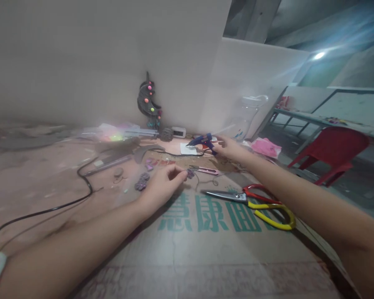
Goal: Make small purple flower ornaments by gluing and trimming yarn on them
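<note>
My left hand (pixel 166 180) is closed in a pinch on a small purple-grey piece (pixel 190 173), which pokes out past the fingertips; its exact kind is unclear. Farther back, my right hand (pixel 226 147) is closed at the handle of a blue hot glue gun (pixel 202 140). The gun's nozzle points left over a white square pad (pixel 188 149). Between the hands lies a pink utility knife (pixel 205 170). Bunched grey-purple pieces (pixel 142 182) rest left of my left hand. Scissors (pixel 246 197) with one red and one yellow handle lie below my right forearm.
Printed cardboard (pixel 187 249) covers the table. A grey moon-shaped ornament (pixel 146 99) with coloured balls stands against the wall. A black cord (pixel 50 211) runs along the left. A clear bottle (pixel 247 118), pink plastic (pixel 266 148) and a red chair (pixel 333 151) are at right.
</note>
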`<state>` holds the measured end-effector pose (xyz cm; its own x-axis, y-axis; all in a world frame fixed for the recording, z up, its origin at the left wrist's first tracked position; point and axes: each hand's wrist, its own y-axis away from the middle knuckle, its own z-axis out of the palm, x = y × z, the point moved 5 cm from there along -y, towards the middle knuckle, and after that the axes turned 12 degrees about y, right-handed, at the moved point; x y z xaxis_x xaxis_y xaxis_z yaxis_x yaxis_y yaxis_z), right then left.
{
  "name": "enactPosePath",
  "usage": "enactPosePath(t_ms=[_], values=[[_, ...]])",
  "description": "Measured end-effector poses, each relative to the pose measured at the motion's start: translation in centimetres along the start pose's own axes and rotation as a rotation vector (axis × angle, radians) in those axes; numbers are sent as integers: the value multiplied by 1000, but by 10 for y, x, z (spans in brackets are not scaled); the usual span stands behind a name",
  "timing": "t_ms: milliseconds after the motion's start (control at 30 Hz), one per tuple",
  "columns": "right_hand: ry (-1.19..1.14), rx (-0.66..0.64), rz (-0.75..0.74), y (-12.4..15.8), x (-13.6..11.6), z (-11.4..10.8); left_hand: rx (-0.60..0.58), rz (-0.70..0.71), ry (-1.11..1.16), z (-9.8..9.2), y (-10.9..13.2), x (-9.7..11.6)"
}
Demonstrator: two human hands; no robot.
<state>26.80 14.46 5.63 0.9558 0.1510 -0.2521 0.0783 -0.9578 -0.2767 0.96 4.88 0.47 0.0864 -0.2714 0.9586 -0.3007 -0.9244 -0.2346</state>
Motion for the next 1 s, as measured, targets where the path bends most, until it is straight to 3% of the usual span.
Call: enactPosePath(t_ms=[267,500,700,800,900,1000], values=[[107,-75,124,-35,-8,32,3,-34,5,1,1,4],[69,-109,193,-26,-5,12,-5,-36,26,0,0,-1],[-67,-132,196,15,-17,-18,-2,-50,41,2,-1,-6],[-252,-61,93,48,-32,-30,11,-66,55,1,-1,-4],[-348,-14,-4,82,-39,-32,12,-68,70,0,0,0],[-358,-39,4,107,-33,-22,22,-64,72,0,1,4]])
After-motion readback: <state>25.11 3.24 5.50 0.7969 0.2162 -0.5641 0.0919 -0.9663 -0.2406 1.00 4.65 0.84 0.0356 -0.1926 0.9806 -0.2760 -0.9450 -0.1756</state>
